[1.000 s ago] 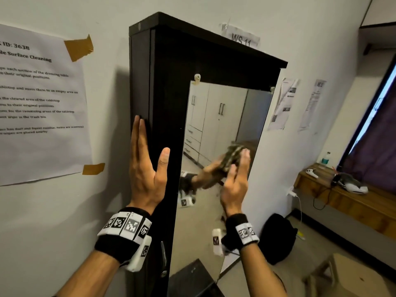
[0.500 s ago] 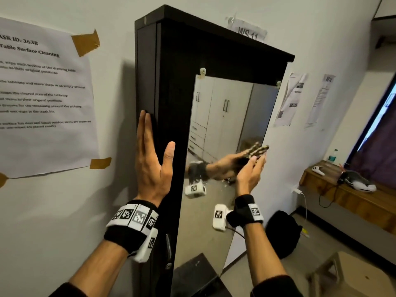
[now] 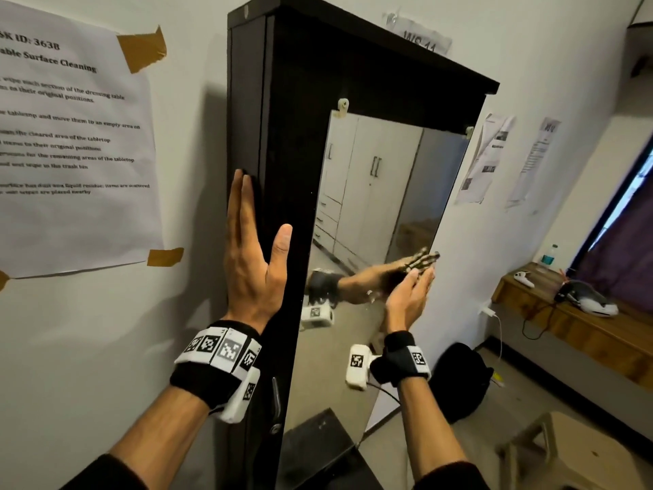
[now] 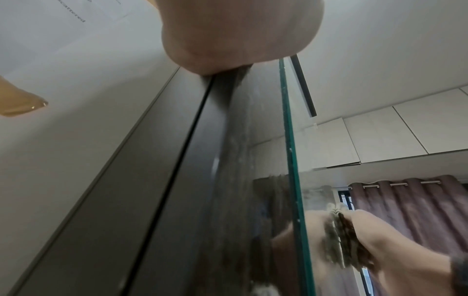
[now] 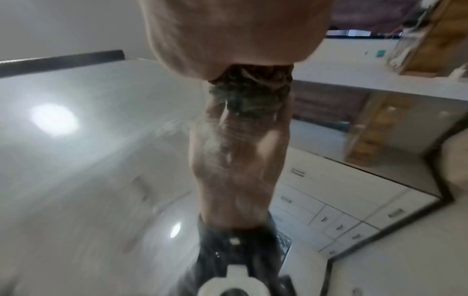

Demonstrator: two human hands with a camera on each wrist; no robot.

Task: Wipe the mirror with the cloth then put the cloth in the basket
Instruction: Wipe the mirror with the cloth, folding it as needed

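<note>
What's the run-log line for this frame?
phase: wiping | right hand: presses cloth flat on mirror near right edge | left hand: flat on cabinet side | basket: not visible

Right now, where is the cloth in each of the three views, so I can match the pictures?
Head: the cloth is right of centre, under the right hand against the mirror.
Left wrist: lower right, between glass and palm.
Right wrist: upper centre, below the palm.
Shared landmark: the mirror's glass.
</note>
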